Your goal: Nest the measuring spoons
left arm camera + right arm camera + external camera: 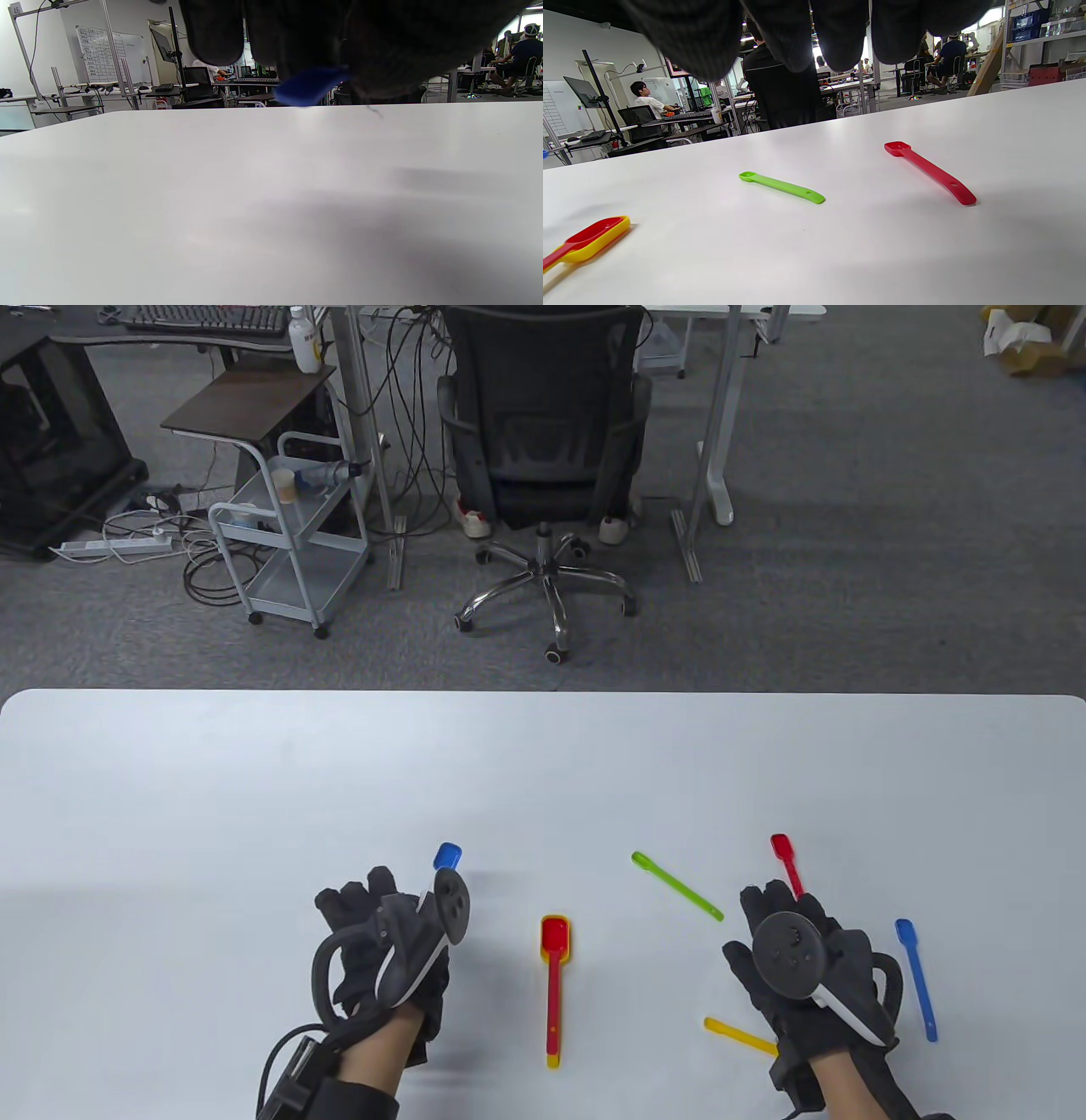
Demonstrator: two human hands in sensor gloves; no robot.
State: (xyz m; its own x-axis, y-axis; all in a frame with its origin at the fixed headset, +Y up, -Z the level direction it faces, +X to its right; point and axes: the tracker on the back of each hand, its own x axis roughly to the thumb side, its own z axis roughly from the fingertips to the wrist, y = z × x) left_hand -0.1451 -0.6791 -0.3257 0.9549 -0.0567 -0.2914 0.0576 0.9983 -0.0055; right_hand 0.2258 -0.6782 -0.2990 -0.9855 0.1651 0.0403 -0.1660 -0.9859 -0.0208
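My left hand (383, 909) grips a blue measuring spoon; its bowl (447, 857) sticks out past the fingers, and it shows under the glove in the left wrist view (309, 87). A red spoon nested in a yellow spoon (554, 976) lies at the table's centre, also seen in the right wrist view (585, 239). My right hand (764, 920) hovers palm down and holds nothing. In front of it lie a green spoon (676, 886) (782, 187) and a small red spoon (786, 861) (931, 171). A slim blue spoon (916, 980) lies to its right. A small yellow spoon (738, 1035) is partly hidden under its wrist.
The white table (254, 780) ends at a far edge, with an office chair (543, 458) and a metal cart (288, 543) on the carpet beyond it.
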